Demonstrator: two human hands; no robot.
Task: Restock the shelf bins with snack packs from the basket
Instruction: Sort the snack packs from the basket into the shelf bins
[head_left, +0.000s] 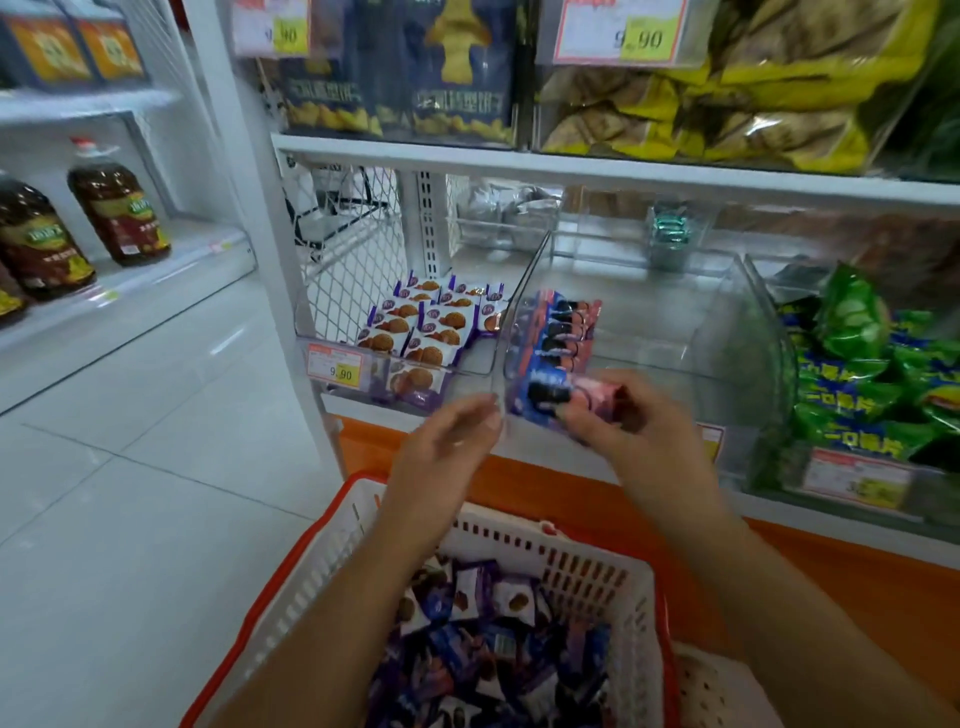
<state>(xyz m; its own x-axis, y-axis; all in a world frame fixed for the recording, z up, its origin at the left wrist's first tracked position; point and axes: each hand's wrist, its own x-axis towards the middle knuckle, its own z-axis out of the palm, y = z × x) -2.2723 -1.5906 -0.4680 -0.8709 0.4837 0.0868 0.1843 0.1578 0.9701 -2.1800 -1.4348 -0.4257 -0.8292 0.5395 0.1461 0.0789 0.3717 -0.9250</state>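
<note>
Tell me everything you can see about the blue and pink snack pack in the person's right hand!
The snack pack is a small shiny wrapper, blue on one end and pink on the other, with dark round sandwich cookies pictured on it. The right hand pinches it at the front of the clear bin, just ahead of a row of matching packs. It looks blurred.

Clear bins sit side by side on a white shop shelf (540, 460). The left bin (470, 373) holds purple biscuit packs (431, 327), the middle bin (675, 364) has blue-and-pink sandwich-biscuit packs (558, 332) along its left wall, and the right bin (761, 291) holds green crisp bags (857, 374).
</note>
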